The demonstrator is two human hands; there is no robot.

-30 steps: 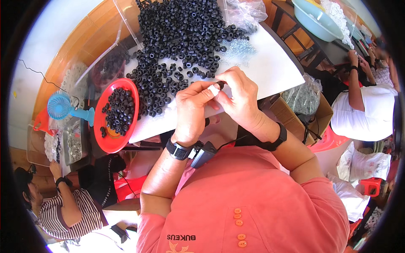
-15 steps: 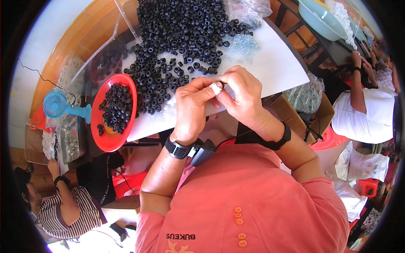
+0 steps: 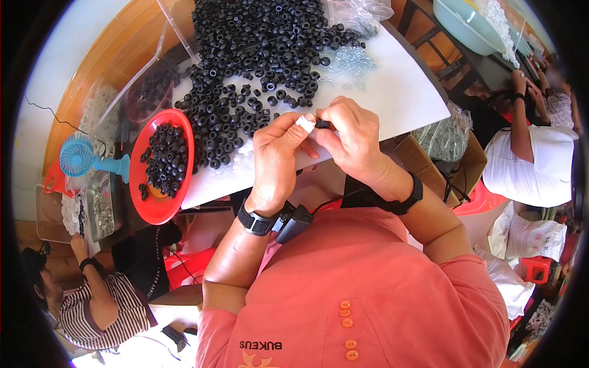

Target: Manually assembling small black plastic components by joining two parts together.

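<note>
Above the near edge of the white tabletop point(image 3: 402, 92), my two hands meet. My right hand point(image 3: 356, 138) pinches a small black round part point(image 3: 321, 124) between thumb and fingers. Close against it is my left hand point(image 3: 276, 153), closed, with a white wrap point(image 3: 305, 123) on its thumb tip; what its fingers grip, if anything, is hidden. Beyond the hands spreads a large heap of black ring-shaped parts point(image 3: 257, 55), many with a hole through them. To the left, a red plate point(image 3: 189, 116) holds more black parts point(image 3: 165, 159).
Small clear pieces point(image 3: 350, 64) lie beside the heap, near a clear plastic bag point(image 3: 362, 9). A blue fan point(image 3: 78, 154) stands left of the plate. Right of the table is a cardboard box point(image 3: 469, 168) with a bagged load. Other people sit at both sides.
The black part now shows more between my right fingertips, and my left thumb has drawn slightly left and up. The heap and plate look the same.
</note>
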